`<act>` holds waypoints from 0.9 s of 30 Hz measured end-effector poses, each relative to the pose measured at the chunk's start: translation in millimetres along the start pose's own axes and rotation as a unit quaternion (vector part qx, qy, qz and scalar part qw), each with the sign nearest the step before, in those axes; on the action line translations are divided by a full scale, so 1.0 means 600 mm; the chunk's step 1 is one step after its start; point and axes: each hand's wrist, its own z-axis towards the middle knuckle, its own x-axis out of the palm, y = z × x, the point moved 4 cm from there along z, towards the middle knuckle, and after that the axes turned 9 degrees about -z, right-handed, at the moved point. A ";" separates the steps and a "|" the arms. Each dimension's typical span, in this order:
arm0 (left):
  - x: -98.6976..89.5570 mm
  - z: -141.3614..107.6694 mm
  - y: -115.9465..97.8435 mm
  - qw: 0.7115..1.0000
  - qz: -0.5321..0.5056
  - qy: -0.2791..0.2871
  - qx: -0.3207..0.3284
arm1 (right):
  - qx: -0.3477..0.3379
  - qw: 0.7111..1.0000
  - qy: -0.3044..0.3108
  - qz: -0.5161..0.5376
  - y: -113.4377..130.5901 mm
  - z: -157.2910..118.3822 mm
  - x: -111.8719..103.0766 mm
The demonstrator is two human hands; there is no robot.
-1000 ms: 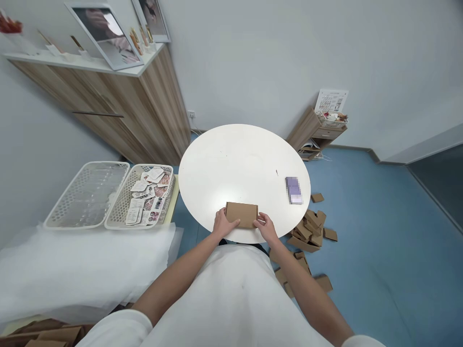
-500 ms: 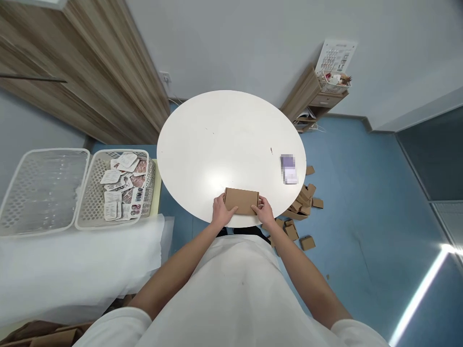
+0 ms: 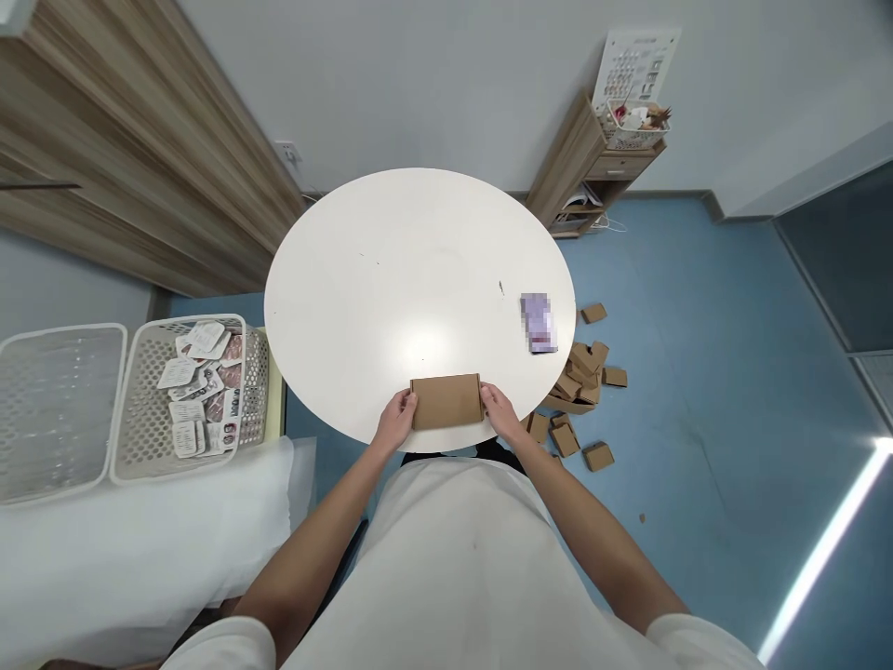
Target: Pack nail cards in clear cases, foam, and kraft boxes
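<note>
Leftward, white perforated plastic basket (image 3: 255,395) corrals thin, flat packets (image 3: 187,409), presumably kept within reach. Centre, smooth white oval table (image 3: 419,261). At its near edge, left hand (image 3: 395,419) pinches left end of rectangular brown cardboard box (image 3: 447,402), fingers partly hidden; right hand (image 3: 499,410) pinches right end, likely two-ended hold for steadiness. Whether box rests or hovers slightly, cannot tell. Right side of table: blurred purple item (image 3: 537,321), apparently placed clear of hands. Beyond, angular cardboard cartons (image 3: 581,374) heaped on blue floor (image 3: 670,372).
</note>
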 end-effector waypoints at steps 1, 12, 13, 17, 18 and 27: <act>0.005 -0.001 -0.005 1.000 0.004 -0.016 0.003 | -0.009 1.000 0.009 0.007 0.000 0.001 -0.003; 0.222 -0.031 -0.135 0.997 0.041 0.048 0.054 | -0.015 0.995 -0.093 0.024 -0.096 -0.030 -0.221; 0.257 -0.032 -0.149 0.995 0.046 0.074 0.054 | -0.011 0.993 -0.113 0.025 -0.114 -0.038 -0.251; 0.411 -0.030 -0.191 0.978 0.078 0.191 0.043 | 0.042 0.980 -0.188 0.048 -0.207 -0.073 -0.349; 0.451 -0.028 -0.196 0.971 0.088 0.221 0.040 | 0.066 0.974 -0.210 0.054 -0.234 -0.081 -0.367; 0.735 0.022 -0.164 0.932 0.124 0.341 -0.021 | 0.148 0.928 -0.322 0.116 -0.408 -0.099 -0.509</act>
